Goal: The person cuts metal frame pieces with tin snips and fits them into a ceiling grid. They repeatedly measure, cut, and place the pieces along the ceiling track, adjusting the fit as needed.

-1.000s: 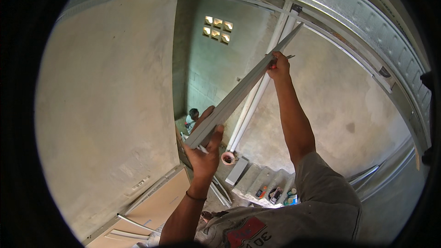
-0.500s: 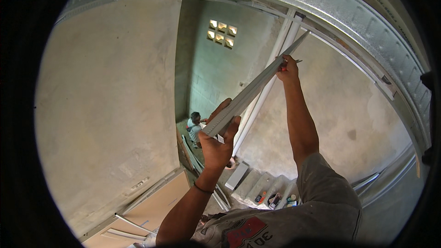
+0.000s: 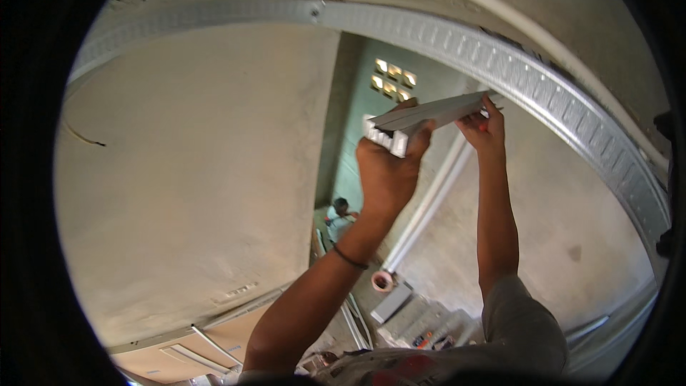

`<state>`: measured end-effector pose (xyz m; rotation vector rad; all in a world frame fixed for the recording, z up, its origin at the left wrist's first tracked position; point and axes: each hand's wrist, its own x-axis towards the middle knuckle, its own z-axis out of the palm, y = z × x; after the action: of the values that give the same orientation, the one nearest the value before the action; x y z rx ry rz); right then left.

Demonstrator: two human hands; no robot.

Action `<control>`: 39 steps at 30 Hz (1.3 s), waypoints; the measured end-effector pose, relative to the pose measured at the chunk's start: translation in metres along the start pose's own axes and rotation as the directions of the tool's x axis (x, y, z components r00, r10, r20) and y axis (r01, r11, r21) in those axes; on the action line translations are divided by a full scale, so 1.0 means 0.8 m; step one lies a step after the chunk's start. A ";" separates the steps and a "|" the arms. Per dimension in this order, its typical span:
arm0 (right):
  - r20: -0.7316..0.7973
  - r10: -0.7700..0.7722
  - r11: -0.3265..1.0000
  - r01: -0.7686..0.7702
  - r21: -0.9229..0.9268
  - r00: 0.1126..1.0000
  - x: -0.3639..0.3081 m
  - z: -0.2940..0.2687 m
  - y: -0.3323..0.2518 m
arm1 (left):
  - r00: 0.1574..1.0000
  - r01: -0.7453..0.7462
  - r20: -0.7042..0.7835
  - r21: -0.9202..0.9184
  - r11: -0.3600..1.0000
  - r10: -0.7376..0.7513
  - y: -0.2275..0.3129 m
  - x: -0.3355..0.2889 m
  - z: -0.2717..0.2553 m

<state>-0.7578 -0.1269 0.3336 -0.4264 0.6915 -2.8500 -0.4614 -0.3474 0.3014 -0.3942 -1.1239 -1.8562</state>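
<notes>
A long grey metal channel (image 3: pixel 437 112) is raised in front of me, its near end showing a folded, open profile. My left hand (image 3: pixel 388 171) is closed round that near end, thumb on one side and fingers on the other. Farther along, my right hand (image 3: pixel 486 129) grips the channel close to its far end. A small red thing (image 3: pixel 484 127) shows in the right hand too; its kind cannot be made out. The channel's far end reaches near a curved-looking galvanised ceiling track (image 3: pixel 464 44).
A white cable (image 3: pixel 543 28) runs above the track. White pipes (image 3: pixel 429 207) stand against the far wall. Down below, a person (image 3: pixel 339 220) crouches by the wall. Steps (image 3: pixel 429 322) with small items and a grey box (image 3: pixel 391 303) lie beneath me. Tan boards (image 3: pixel 171 339) lean at lower left.
Both hands have raised the channel; its near end has swung up and right, so it lies flatter. My view has tilted upward, showing more of the ceiling track.
</notes>
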 end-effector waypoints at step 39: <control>0.995 -0.066 -0.962 0.271 -0.045 -0.071 0.148 0.112 0.139 | 0.952 0.306 -0.013 0.027 0.952 -0.306 0.008 0.195 -0.036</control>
<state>-0.8297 -0.2897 0.3853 0.6914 -1.2154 0.0187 -0.5357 -0.4552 0.3906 -0.2016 -1.2602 -2.1044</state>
